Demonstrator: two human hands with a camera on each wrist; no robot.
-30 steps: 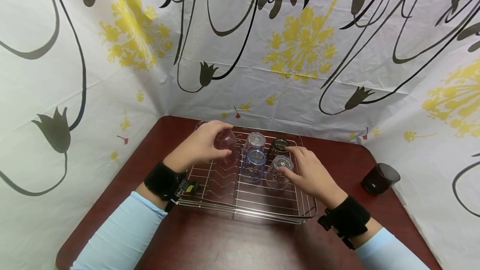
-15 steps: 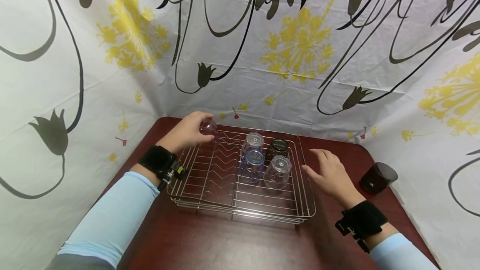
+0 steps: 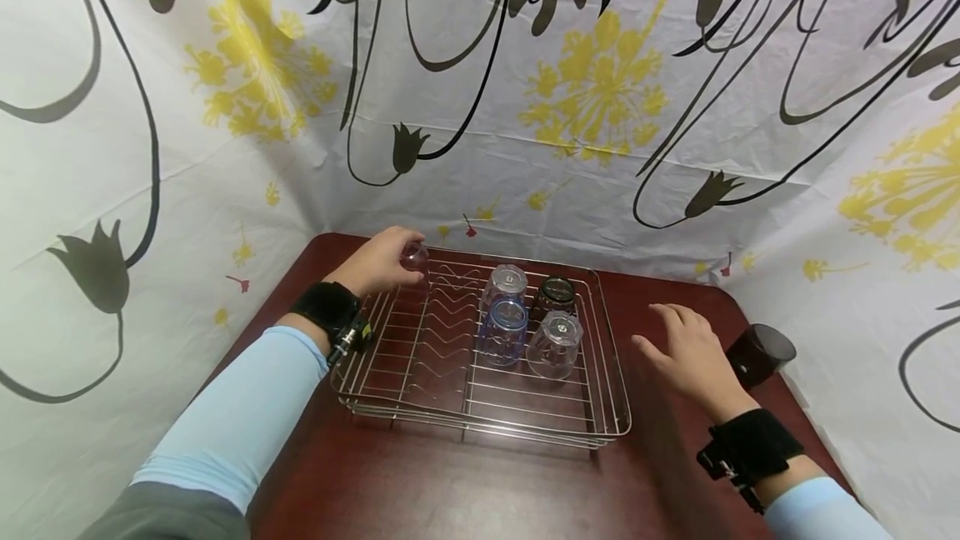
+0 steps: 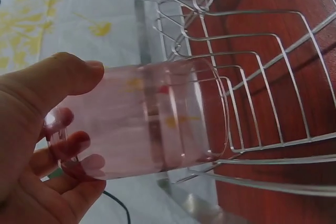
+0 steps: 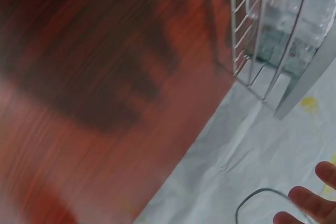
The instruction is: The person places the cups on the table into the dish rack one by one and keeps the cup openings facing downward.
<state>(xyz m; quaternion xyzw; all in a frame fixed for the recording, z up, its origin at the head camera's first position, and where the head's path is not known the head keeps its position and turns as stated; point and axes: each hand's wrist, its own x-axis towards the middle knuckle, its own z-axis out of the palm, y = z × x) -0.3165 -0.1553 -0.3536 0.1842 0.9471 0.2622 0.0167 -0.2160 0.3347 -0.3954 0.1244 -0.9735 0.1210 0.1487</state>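
My left hand (image 3: 381, 261) grips a clear pinkish glass (image 4: 142, 121) by its base end, thumb on one side and fingers on the other. The glass is upside down at the back left corner of the wire dish rack (image 3: 480, 417); in the left wrist view its rim end is at the rack's wires, and whether it rests on them I cannot tell. To the right of the rack my right hand (image 3: 693, 355) hovers over the table with its fingers loosely spread and nothing in them. A dark tumbler (image 3: 759, 354) lies tilted or on its side just beyond that hand.
Upside down in the rack's right half stand a clear glass (image 3: 507, 280), a blue glass (image 3: 504, 332), a dark green glass (image 3: 557, 297) and a faceted clear glass (image 3: 556, 346). Wavy wire dividers (image 3: 444, 340) run along the rack's left half. Patterned sheeting (image 3: 480, 107) surrounds the table.
My left hand has carried the pinkish glass leftward to the rack's back left corner. My right hand has drawn away from the glasses, rightward past the rack's edge.
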